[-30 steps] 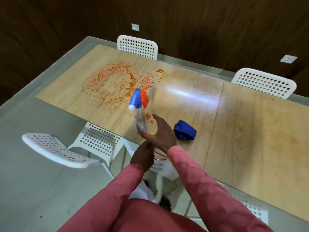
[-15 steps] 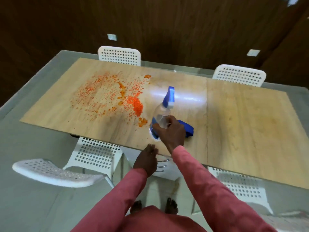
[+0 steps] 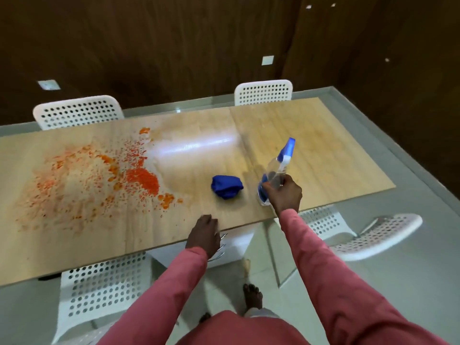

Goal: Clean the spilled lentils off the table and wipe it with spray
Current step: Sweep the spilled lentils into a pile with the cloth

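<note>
Orange lentils point(image 3: 143, 180) lie spilled over the left half of the wooden table point(image 3: 323, 155), thickest in one heap near the middle. A crumpled blue cloth point(image 3: 226, 186) rests on the table right of the spill. My right hand point(image 3: 283, 194) grips a clear spray bottle point(image 3: 278, 168) with a blue nozzle, tilted, its base near the table's front edge, right of the cloth. My left hand point(image 3: 202, 236) rests at the front edge of the table, fingers curled downward, holding nothing.
White perforated chairs stand around the table: two at the far side point(image 3: 77, 112) point(image 3: 263, 92), one tucked under the near edge point(image 3: 104, 287), one pulled out at the right point(image 3: 373, 237). A dark wood wall stands behind. My bare feet point(image 3: 252, 296) are on the grey floor.
My right hand has carried the spray bottle rightward, from beside the lentils to past the blue cloth. My view has swung right. My left hand has stayed at the table's front edge.
</note>
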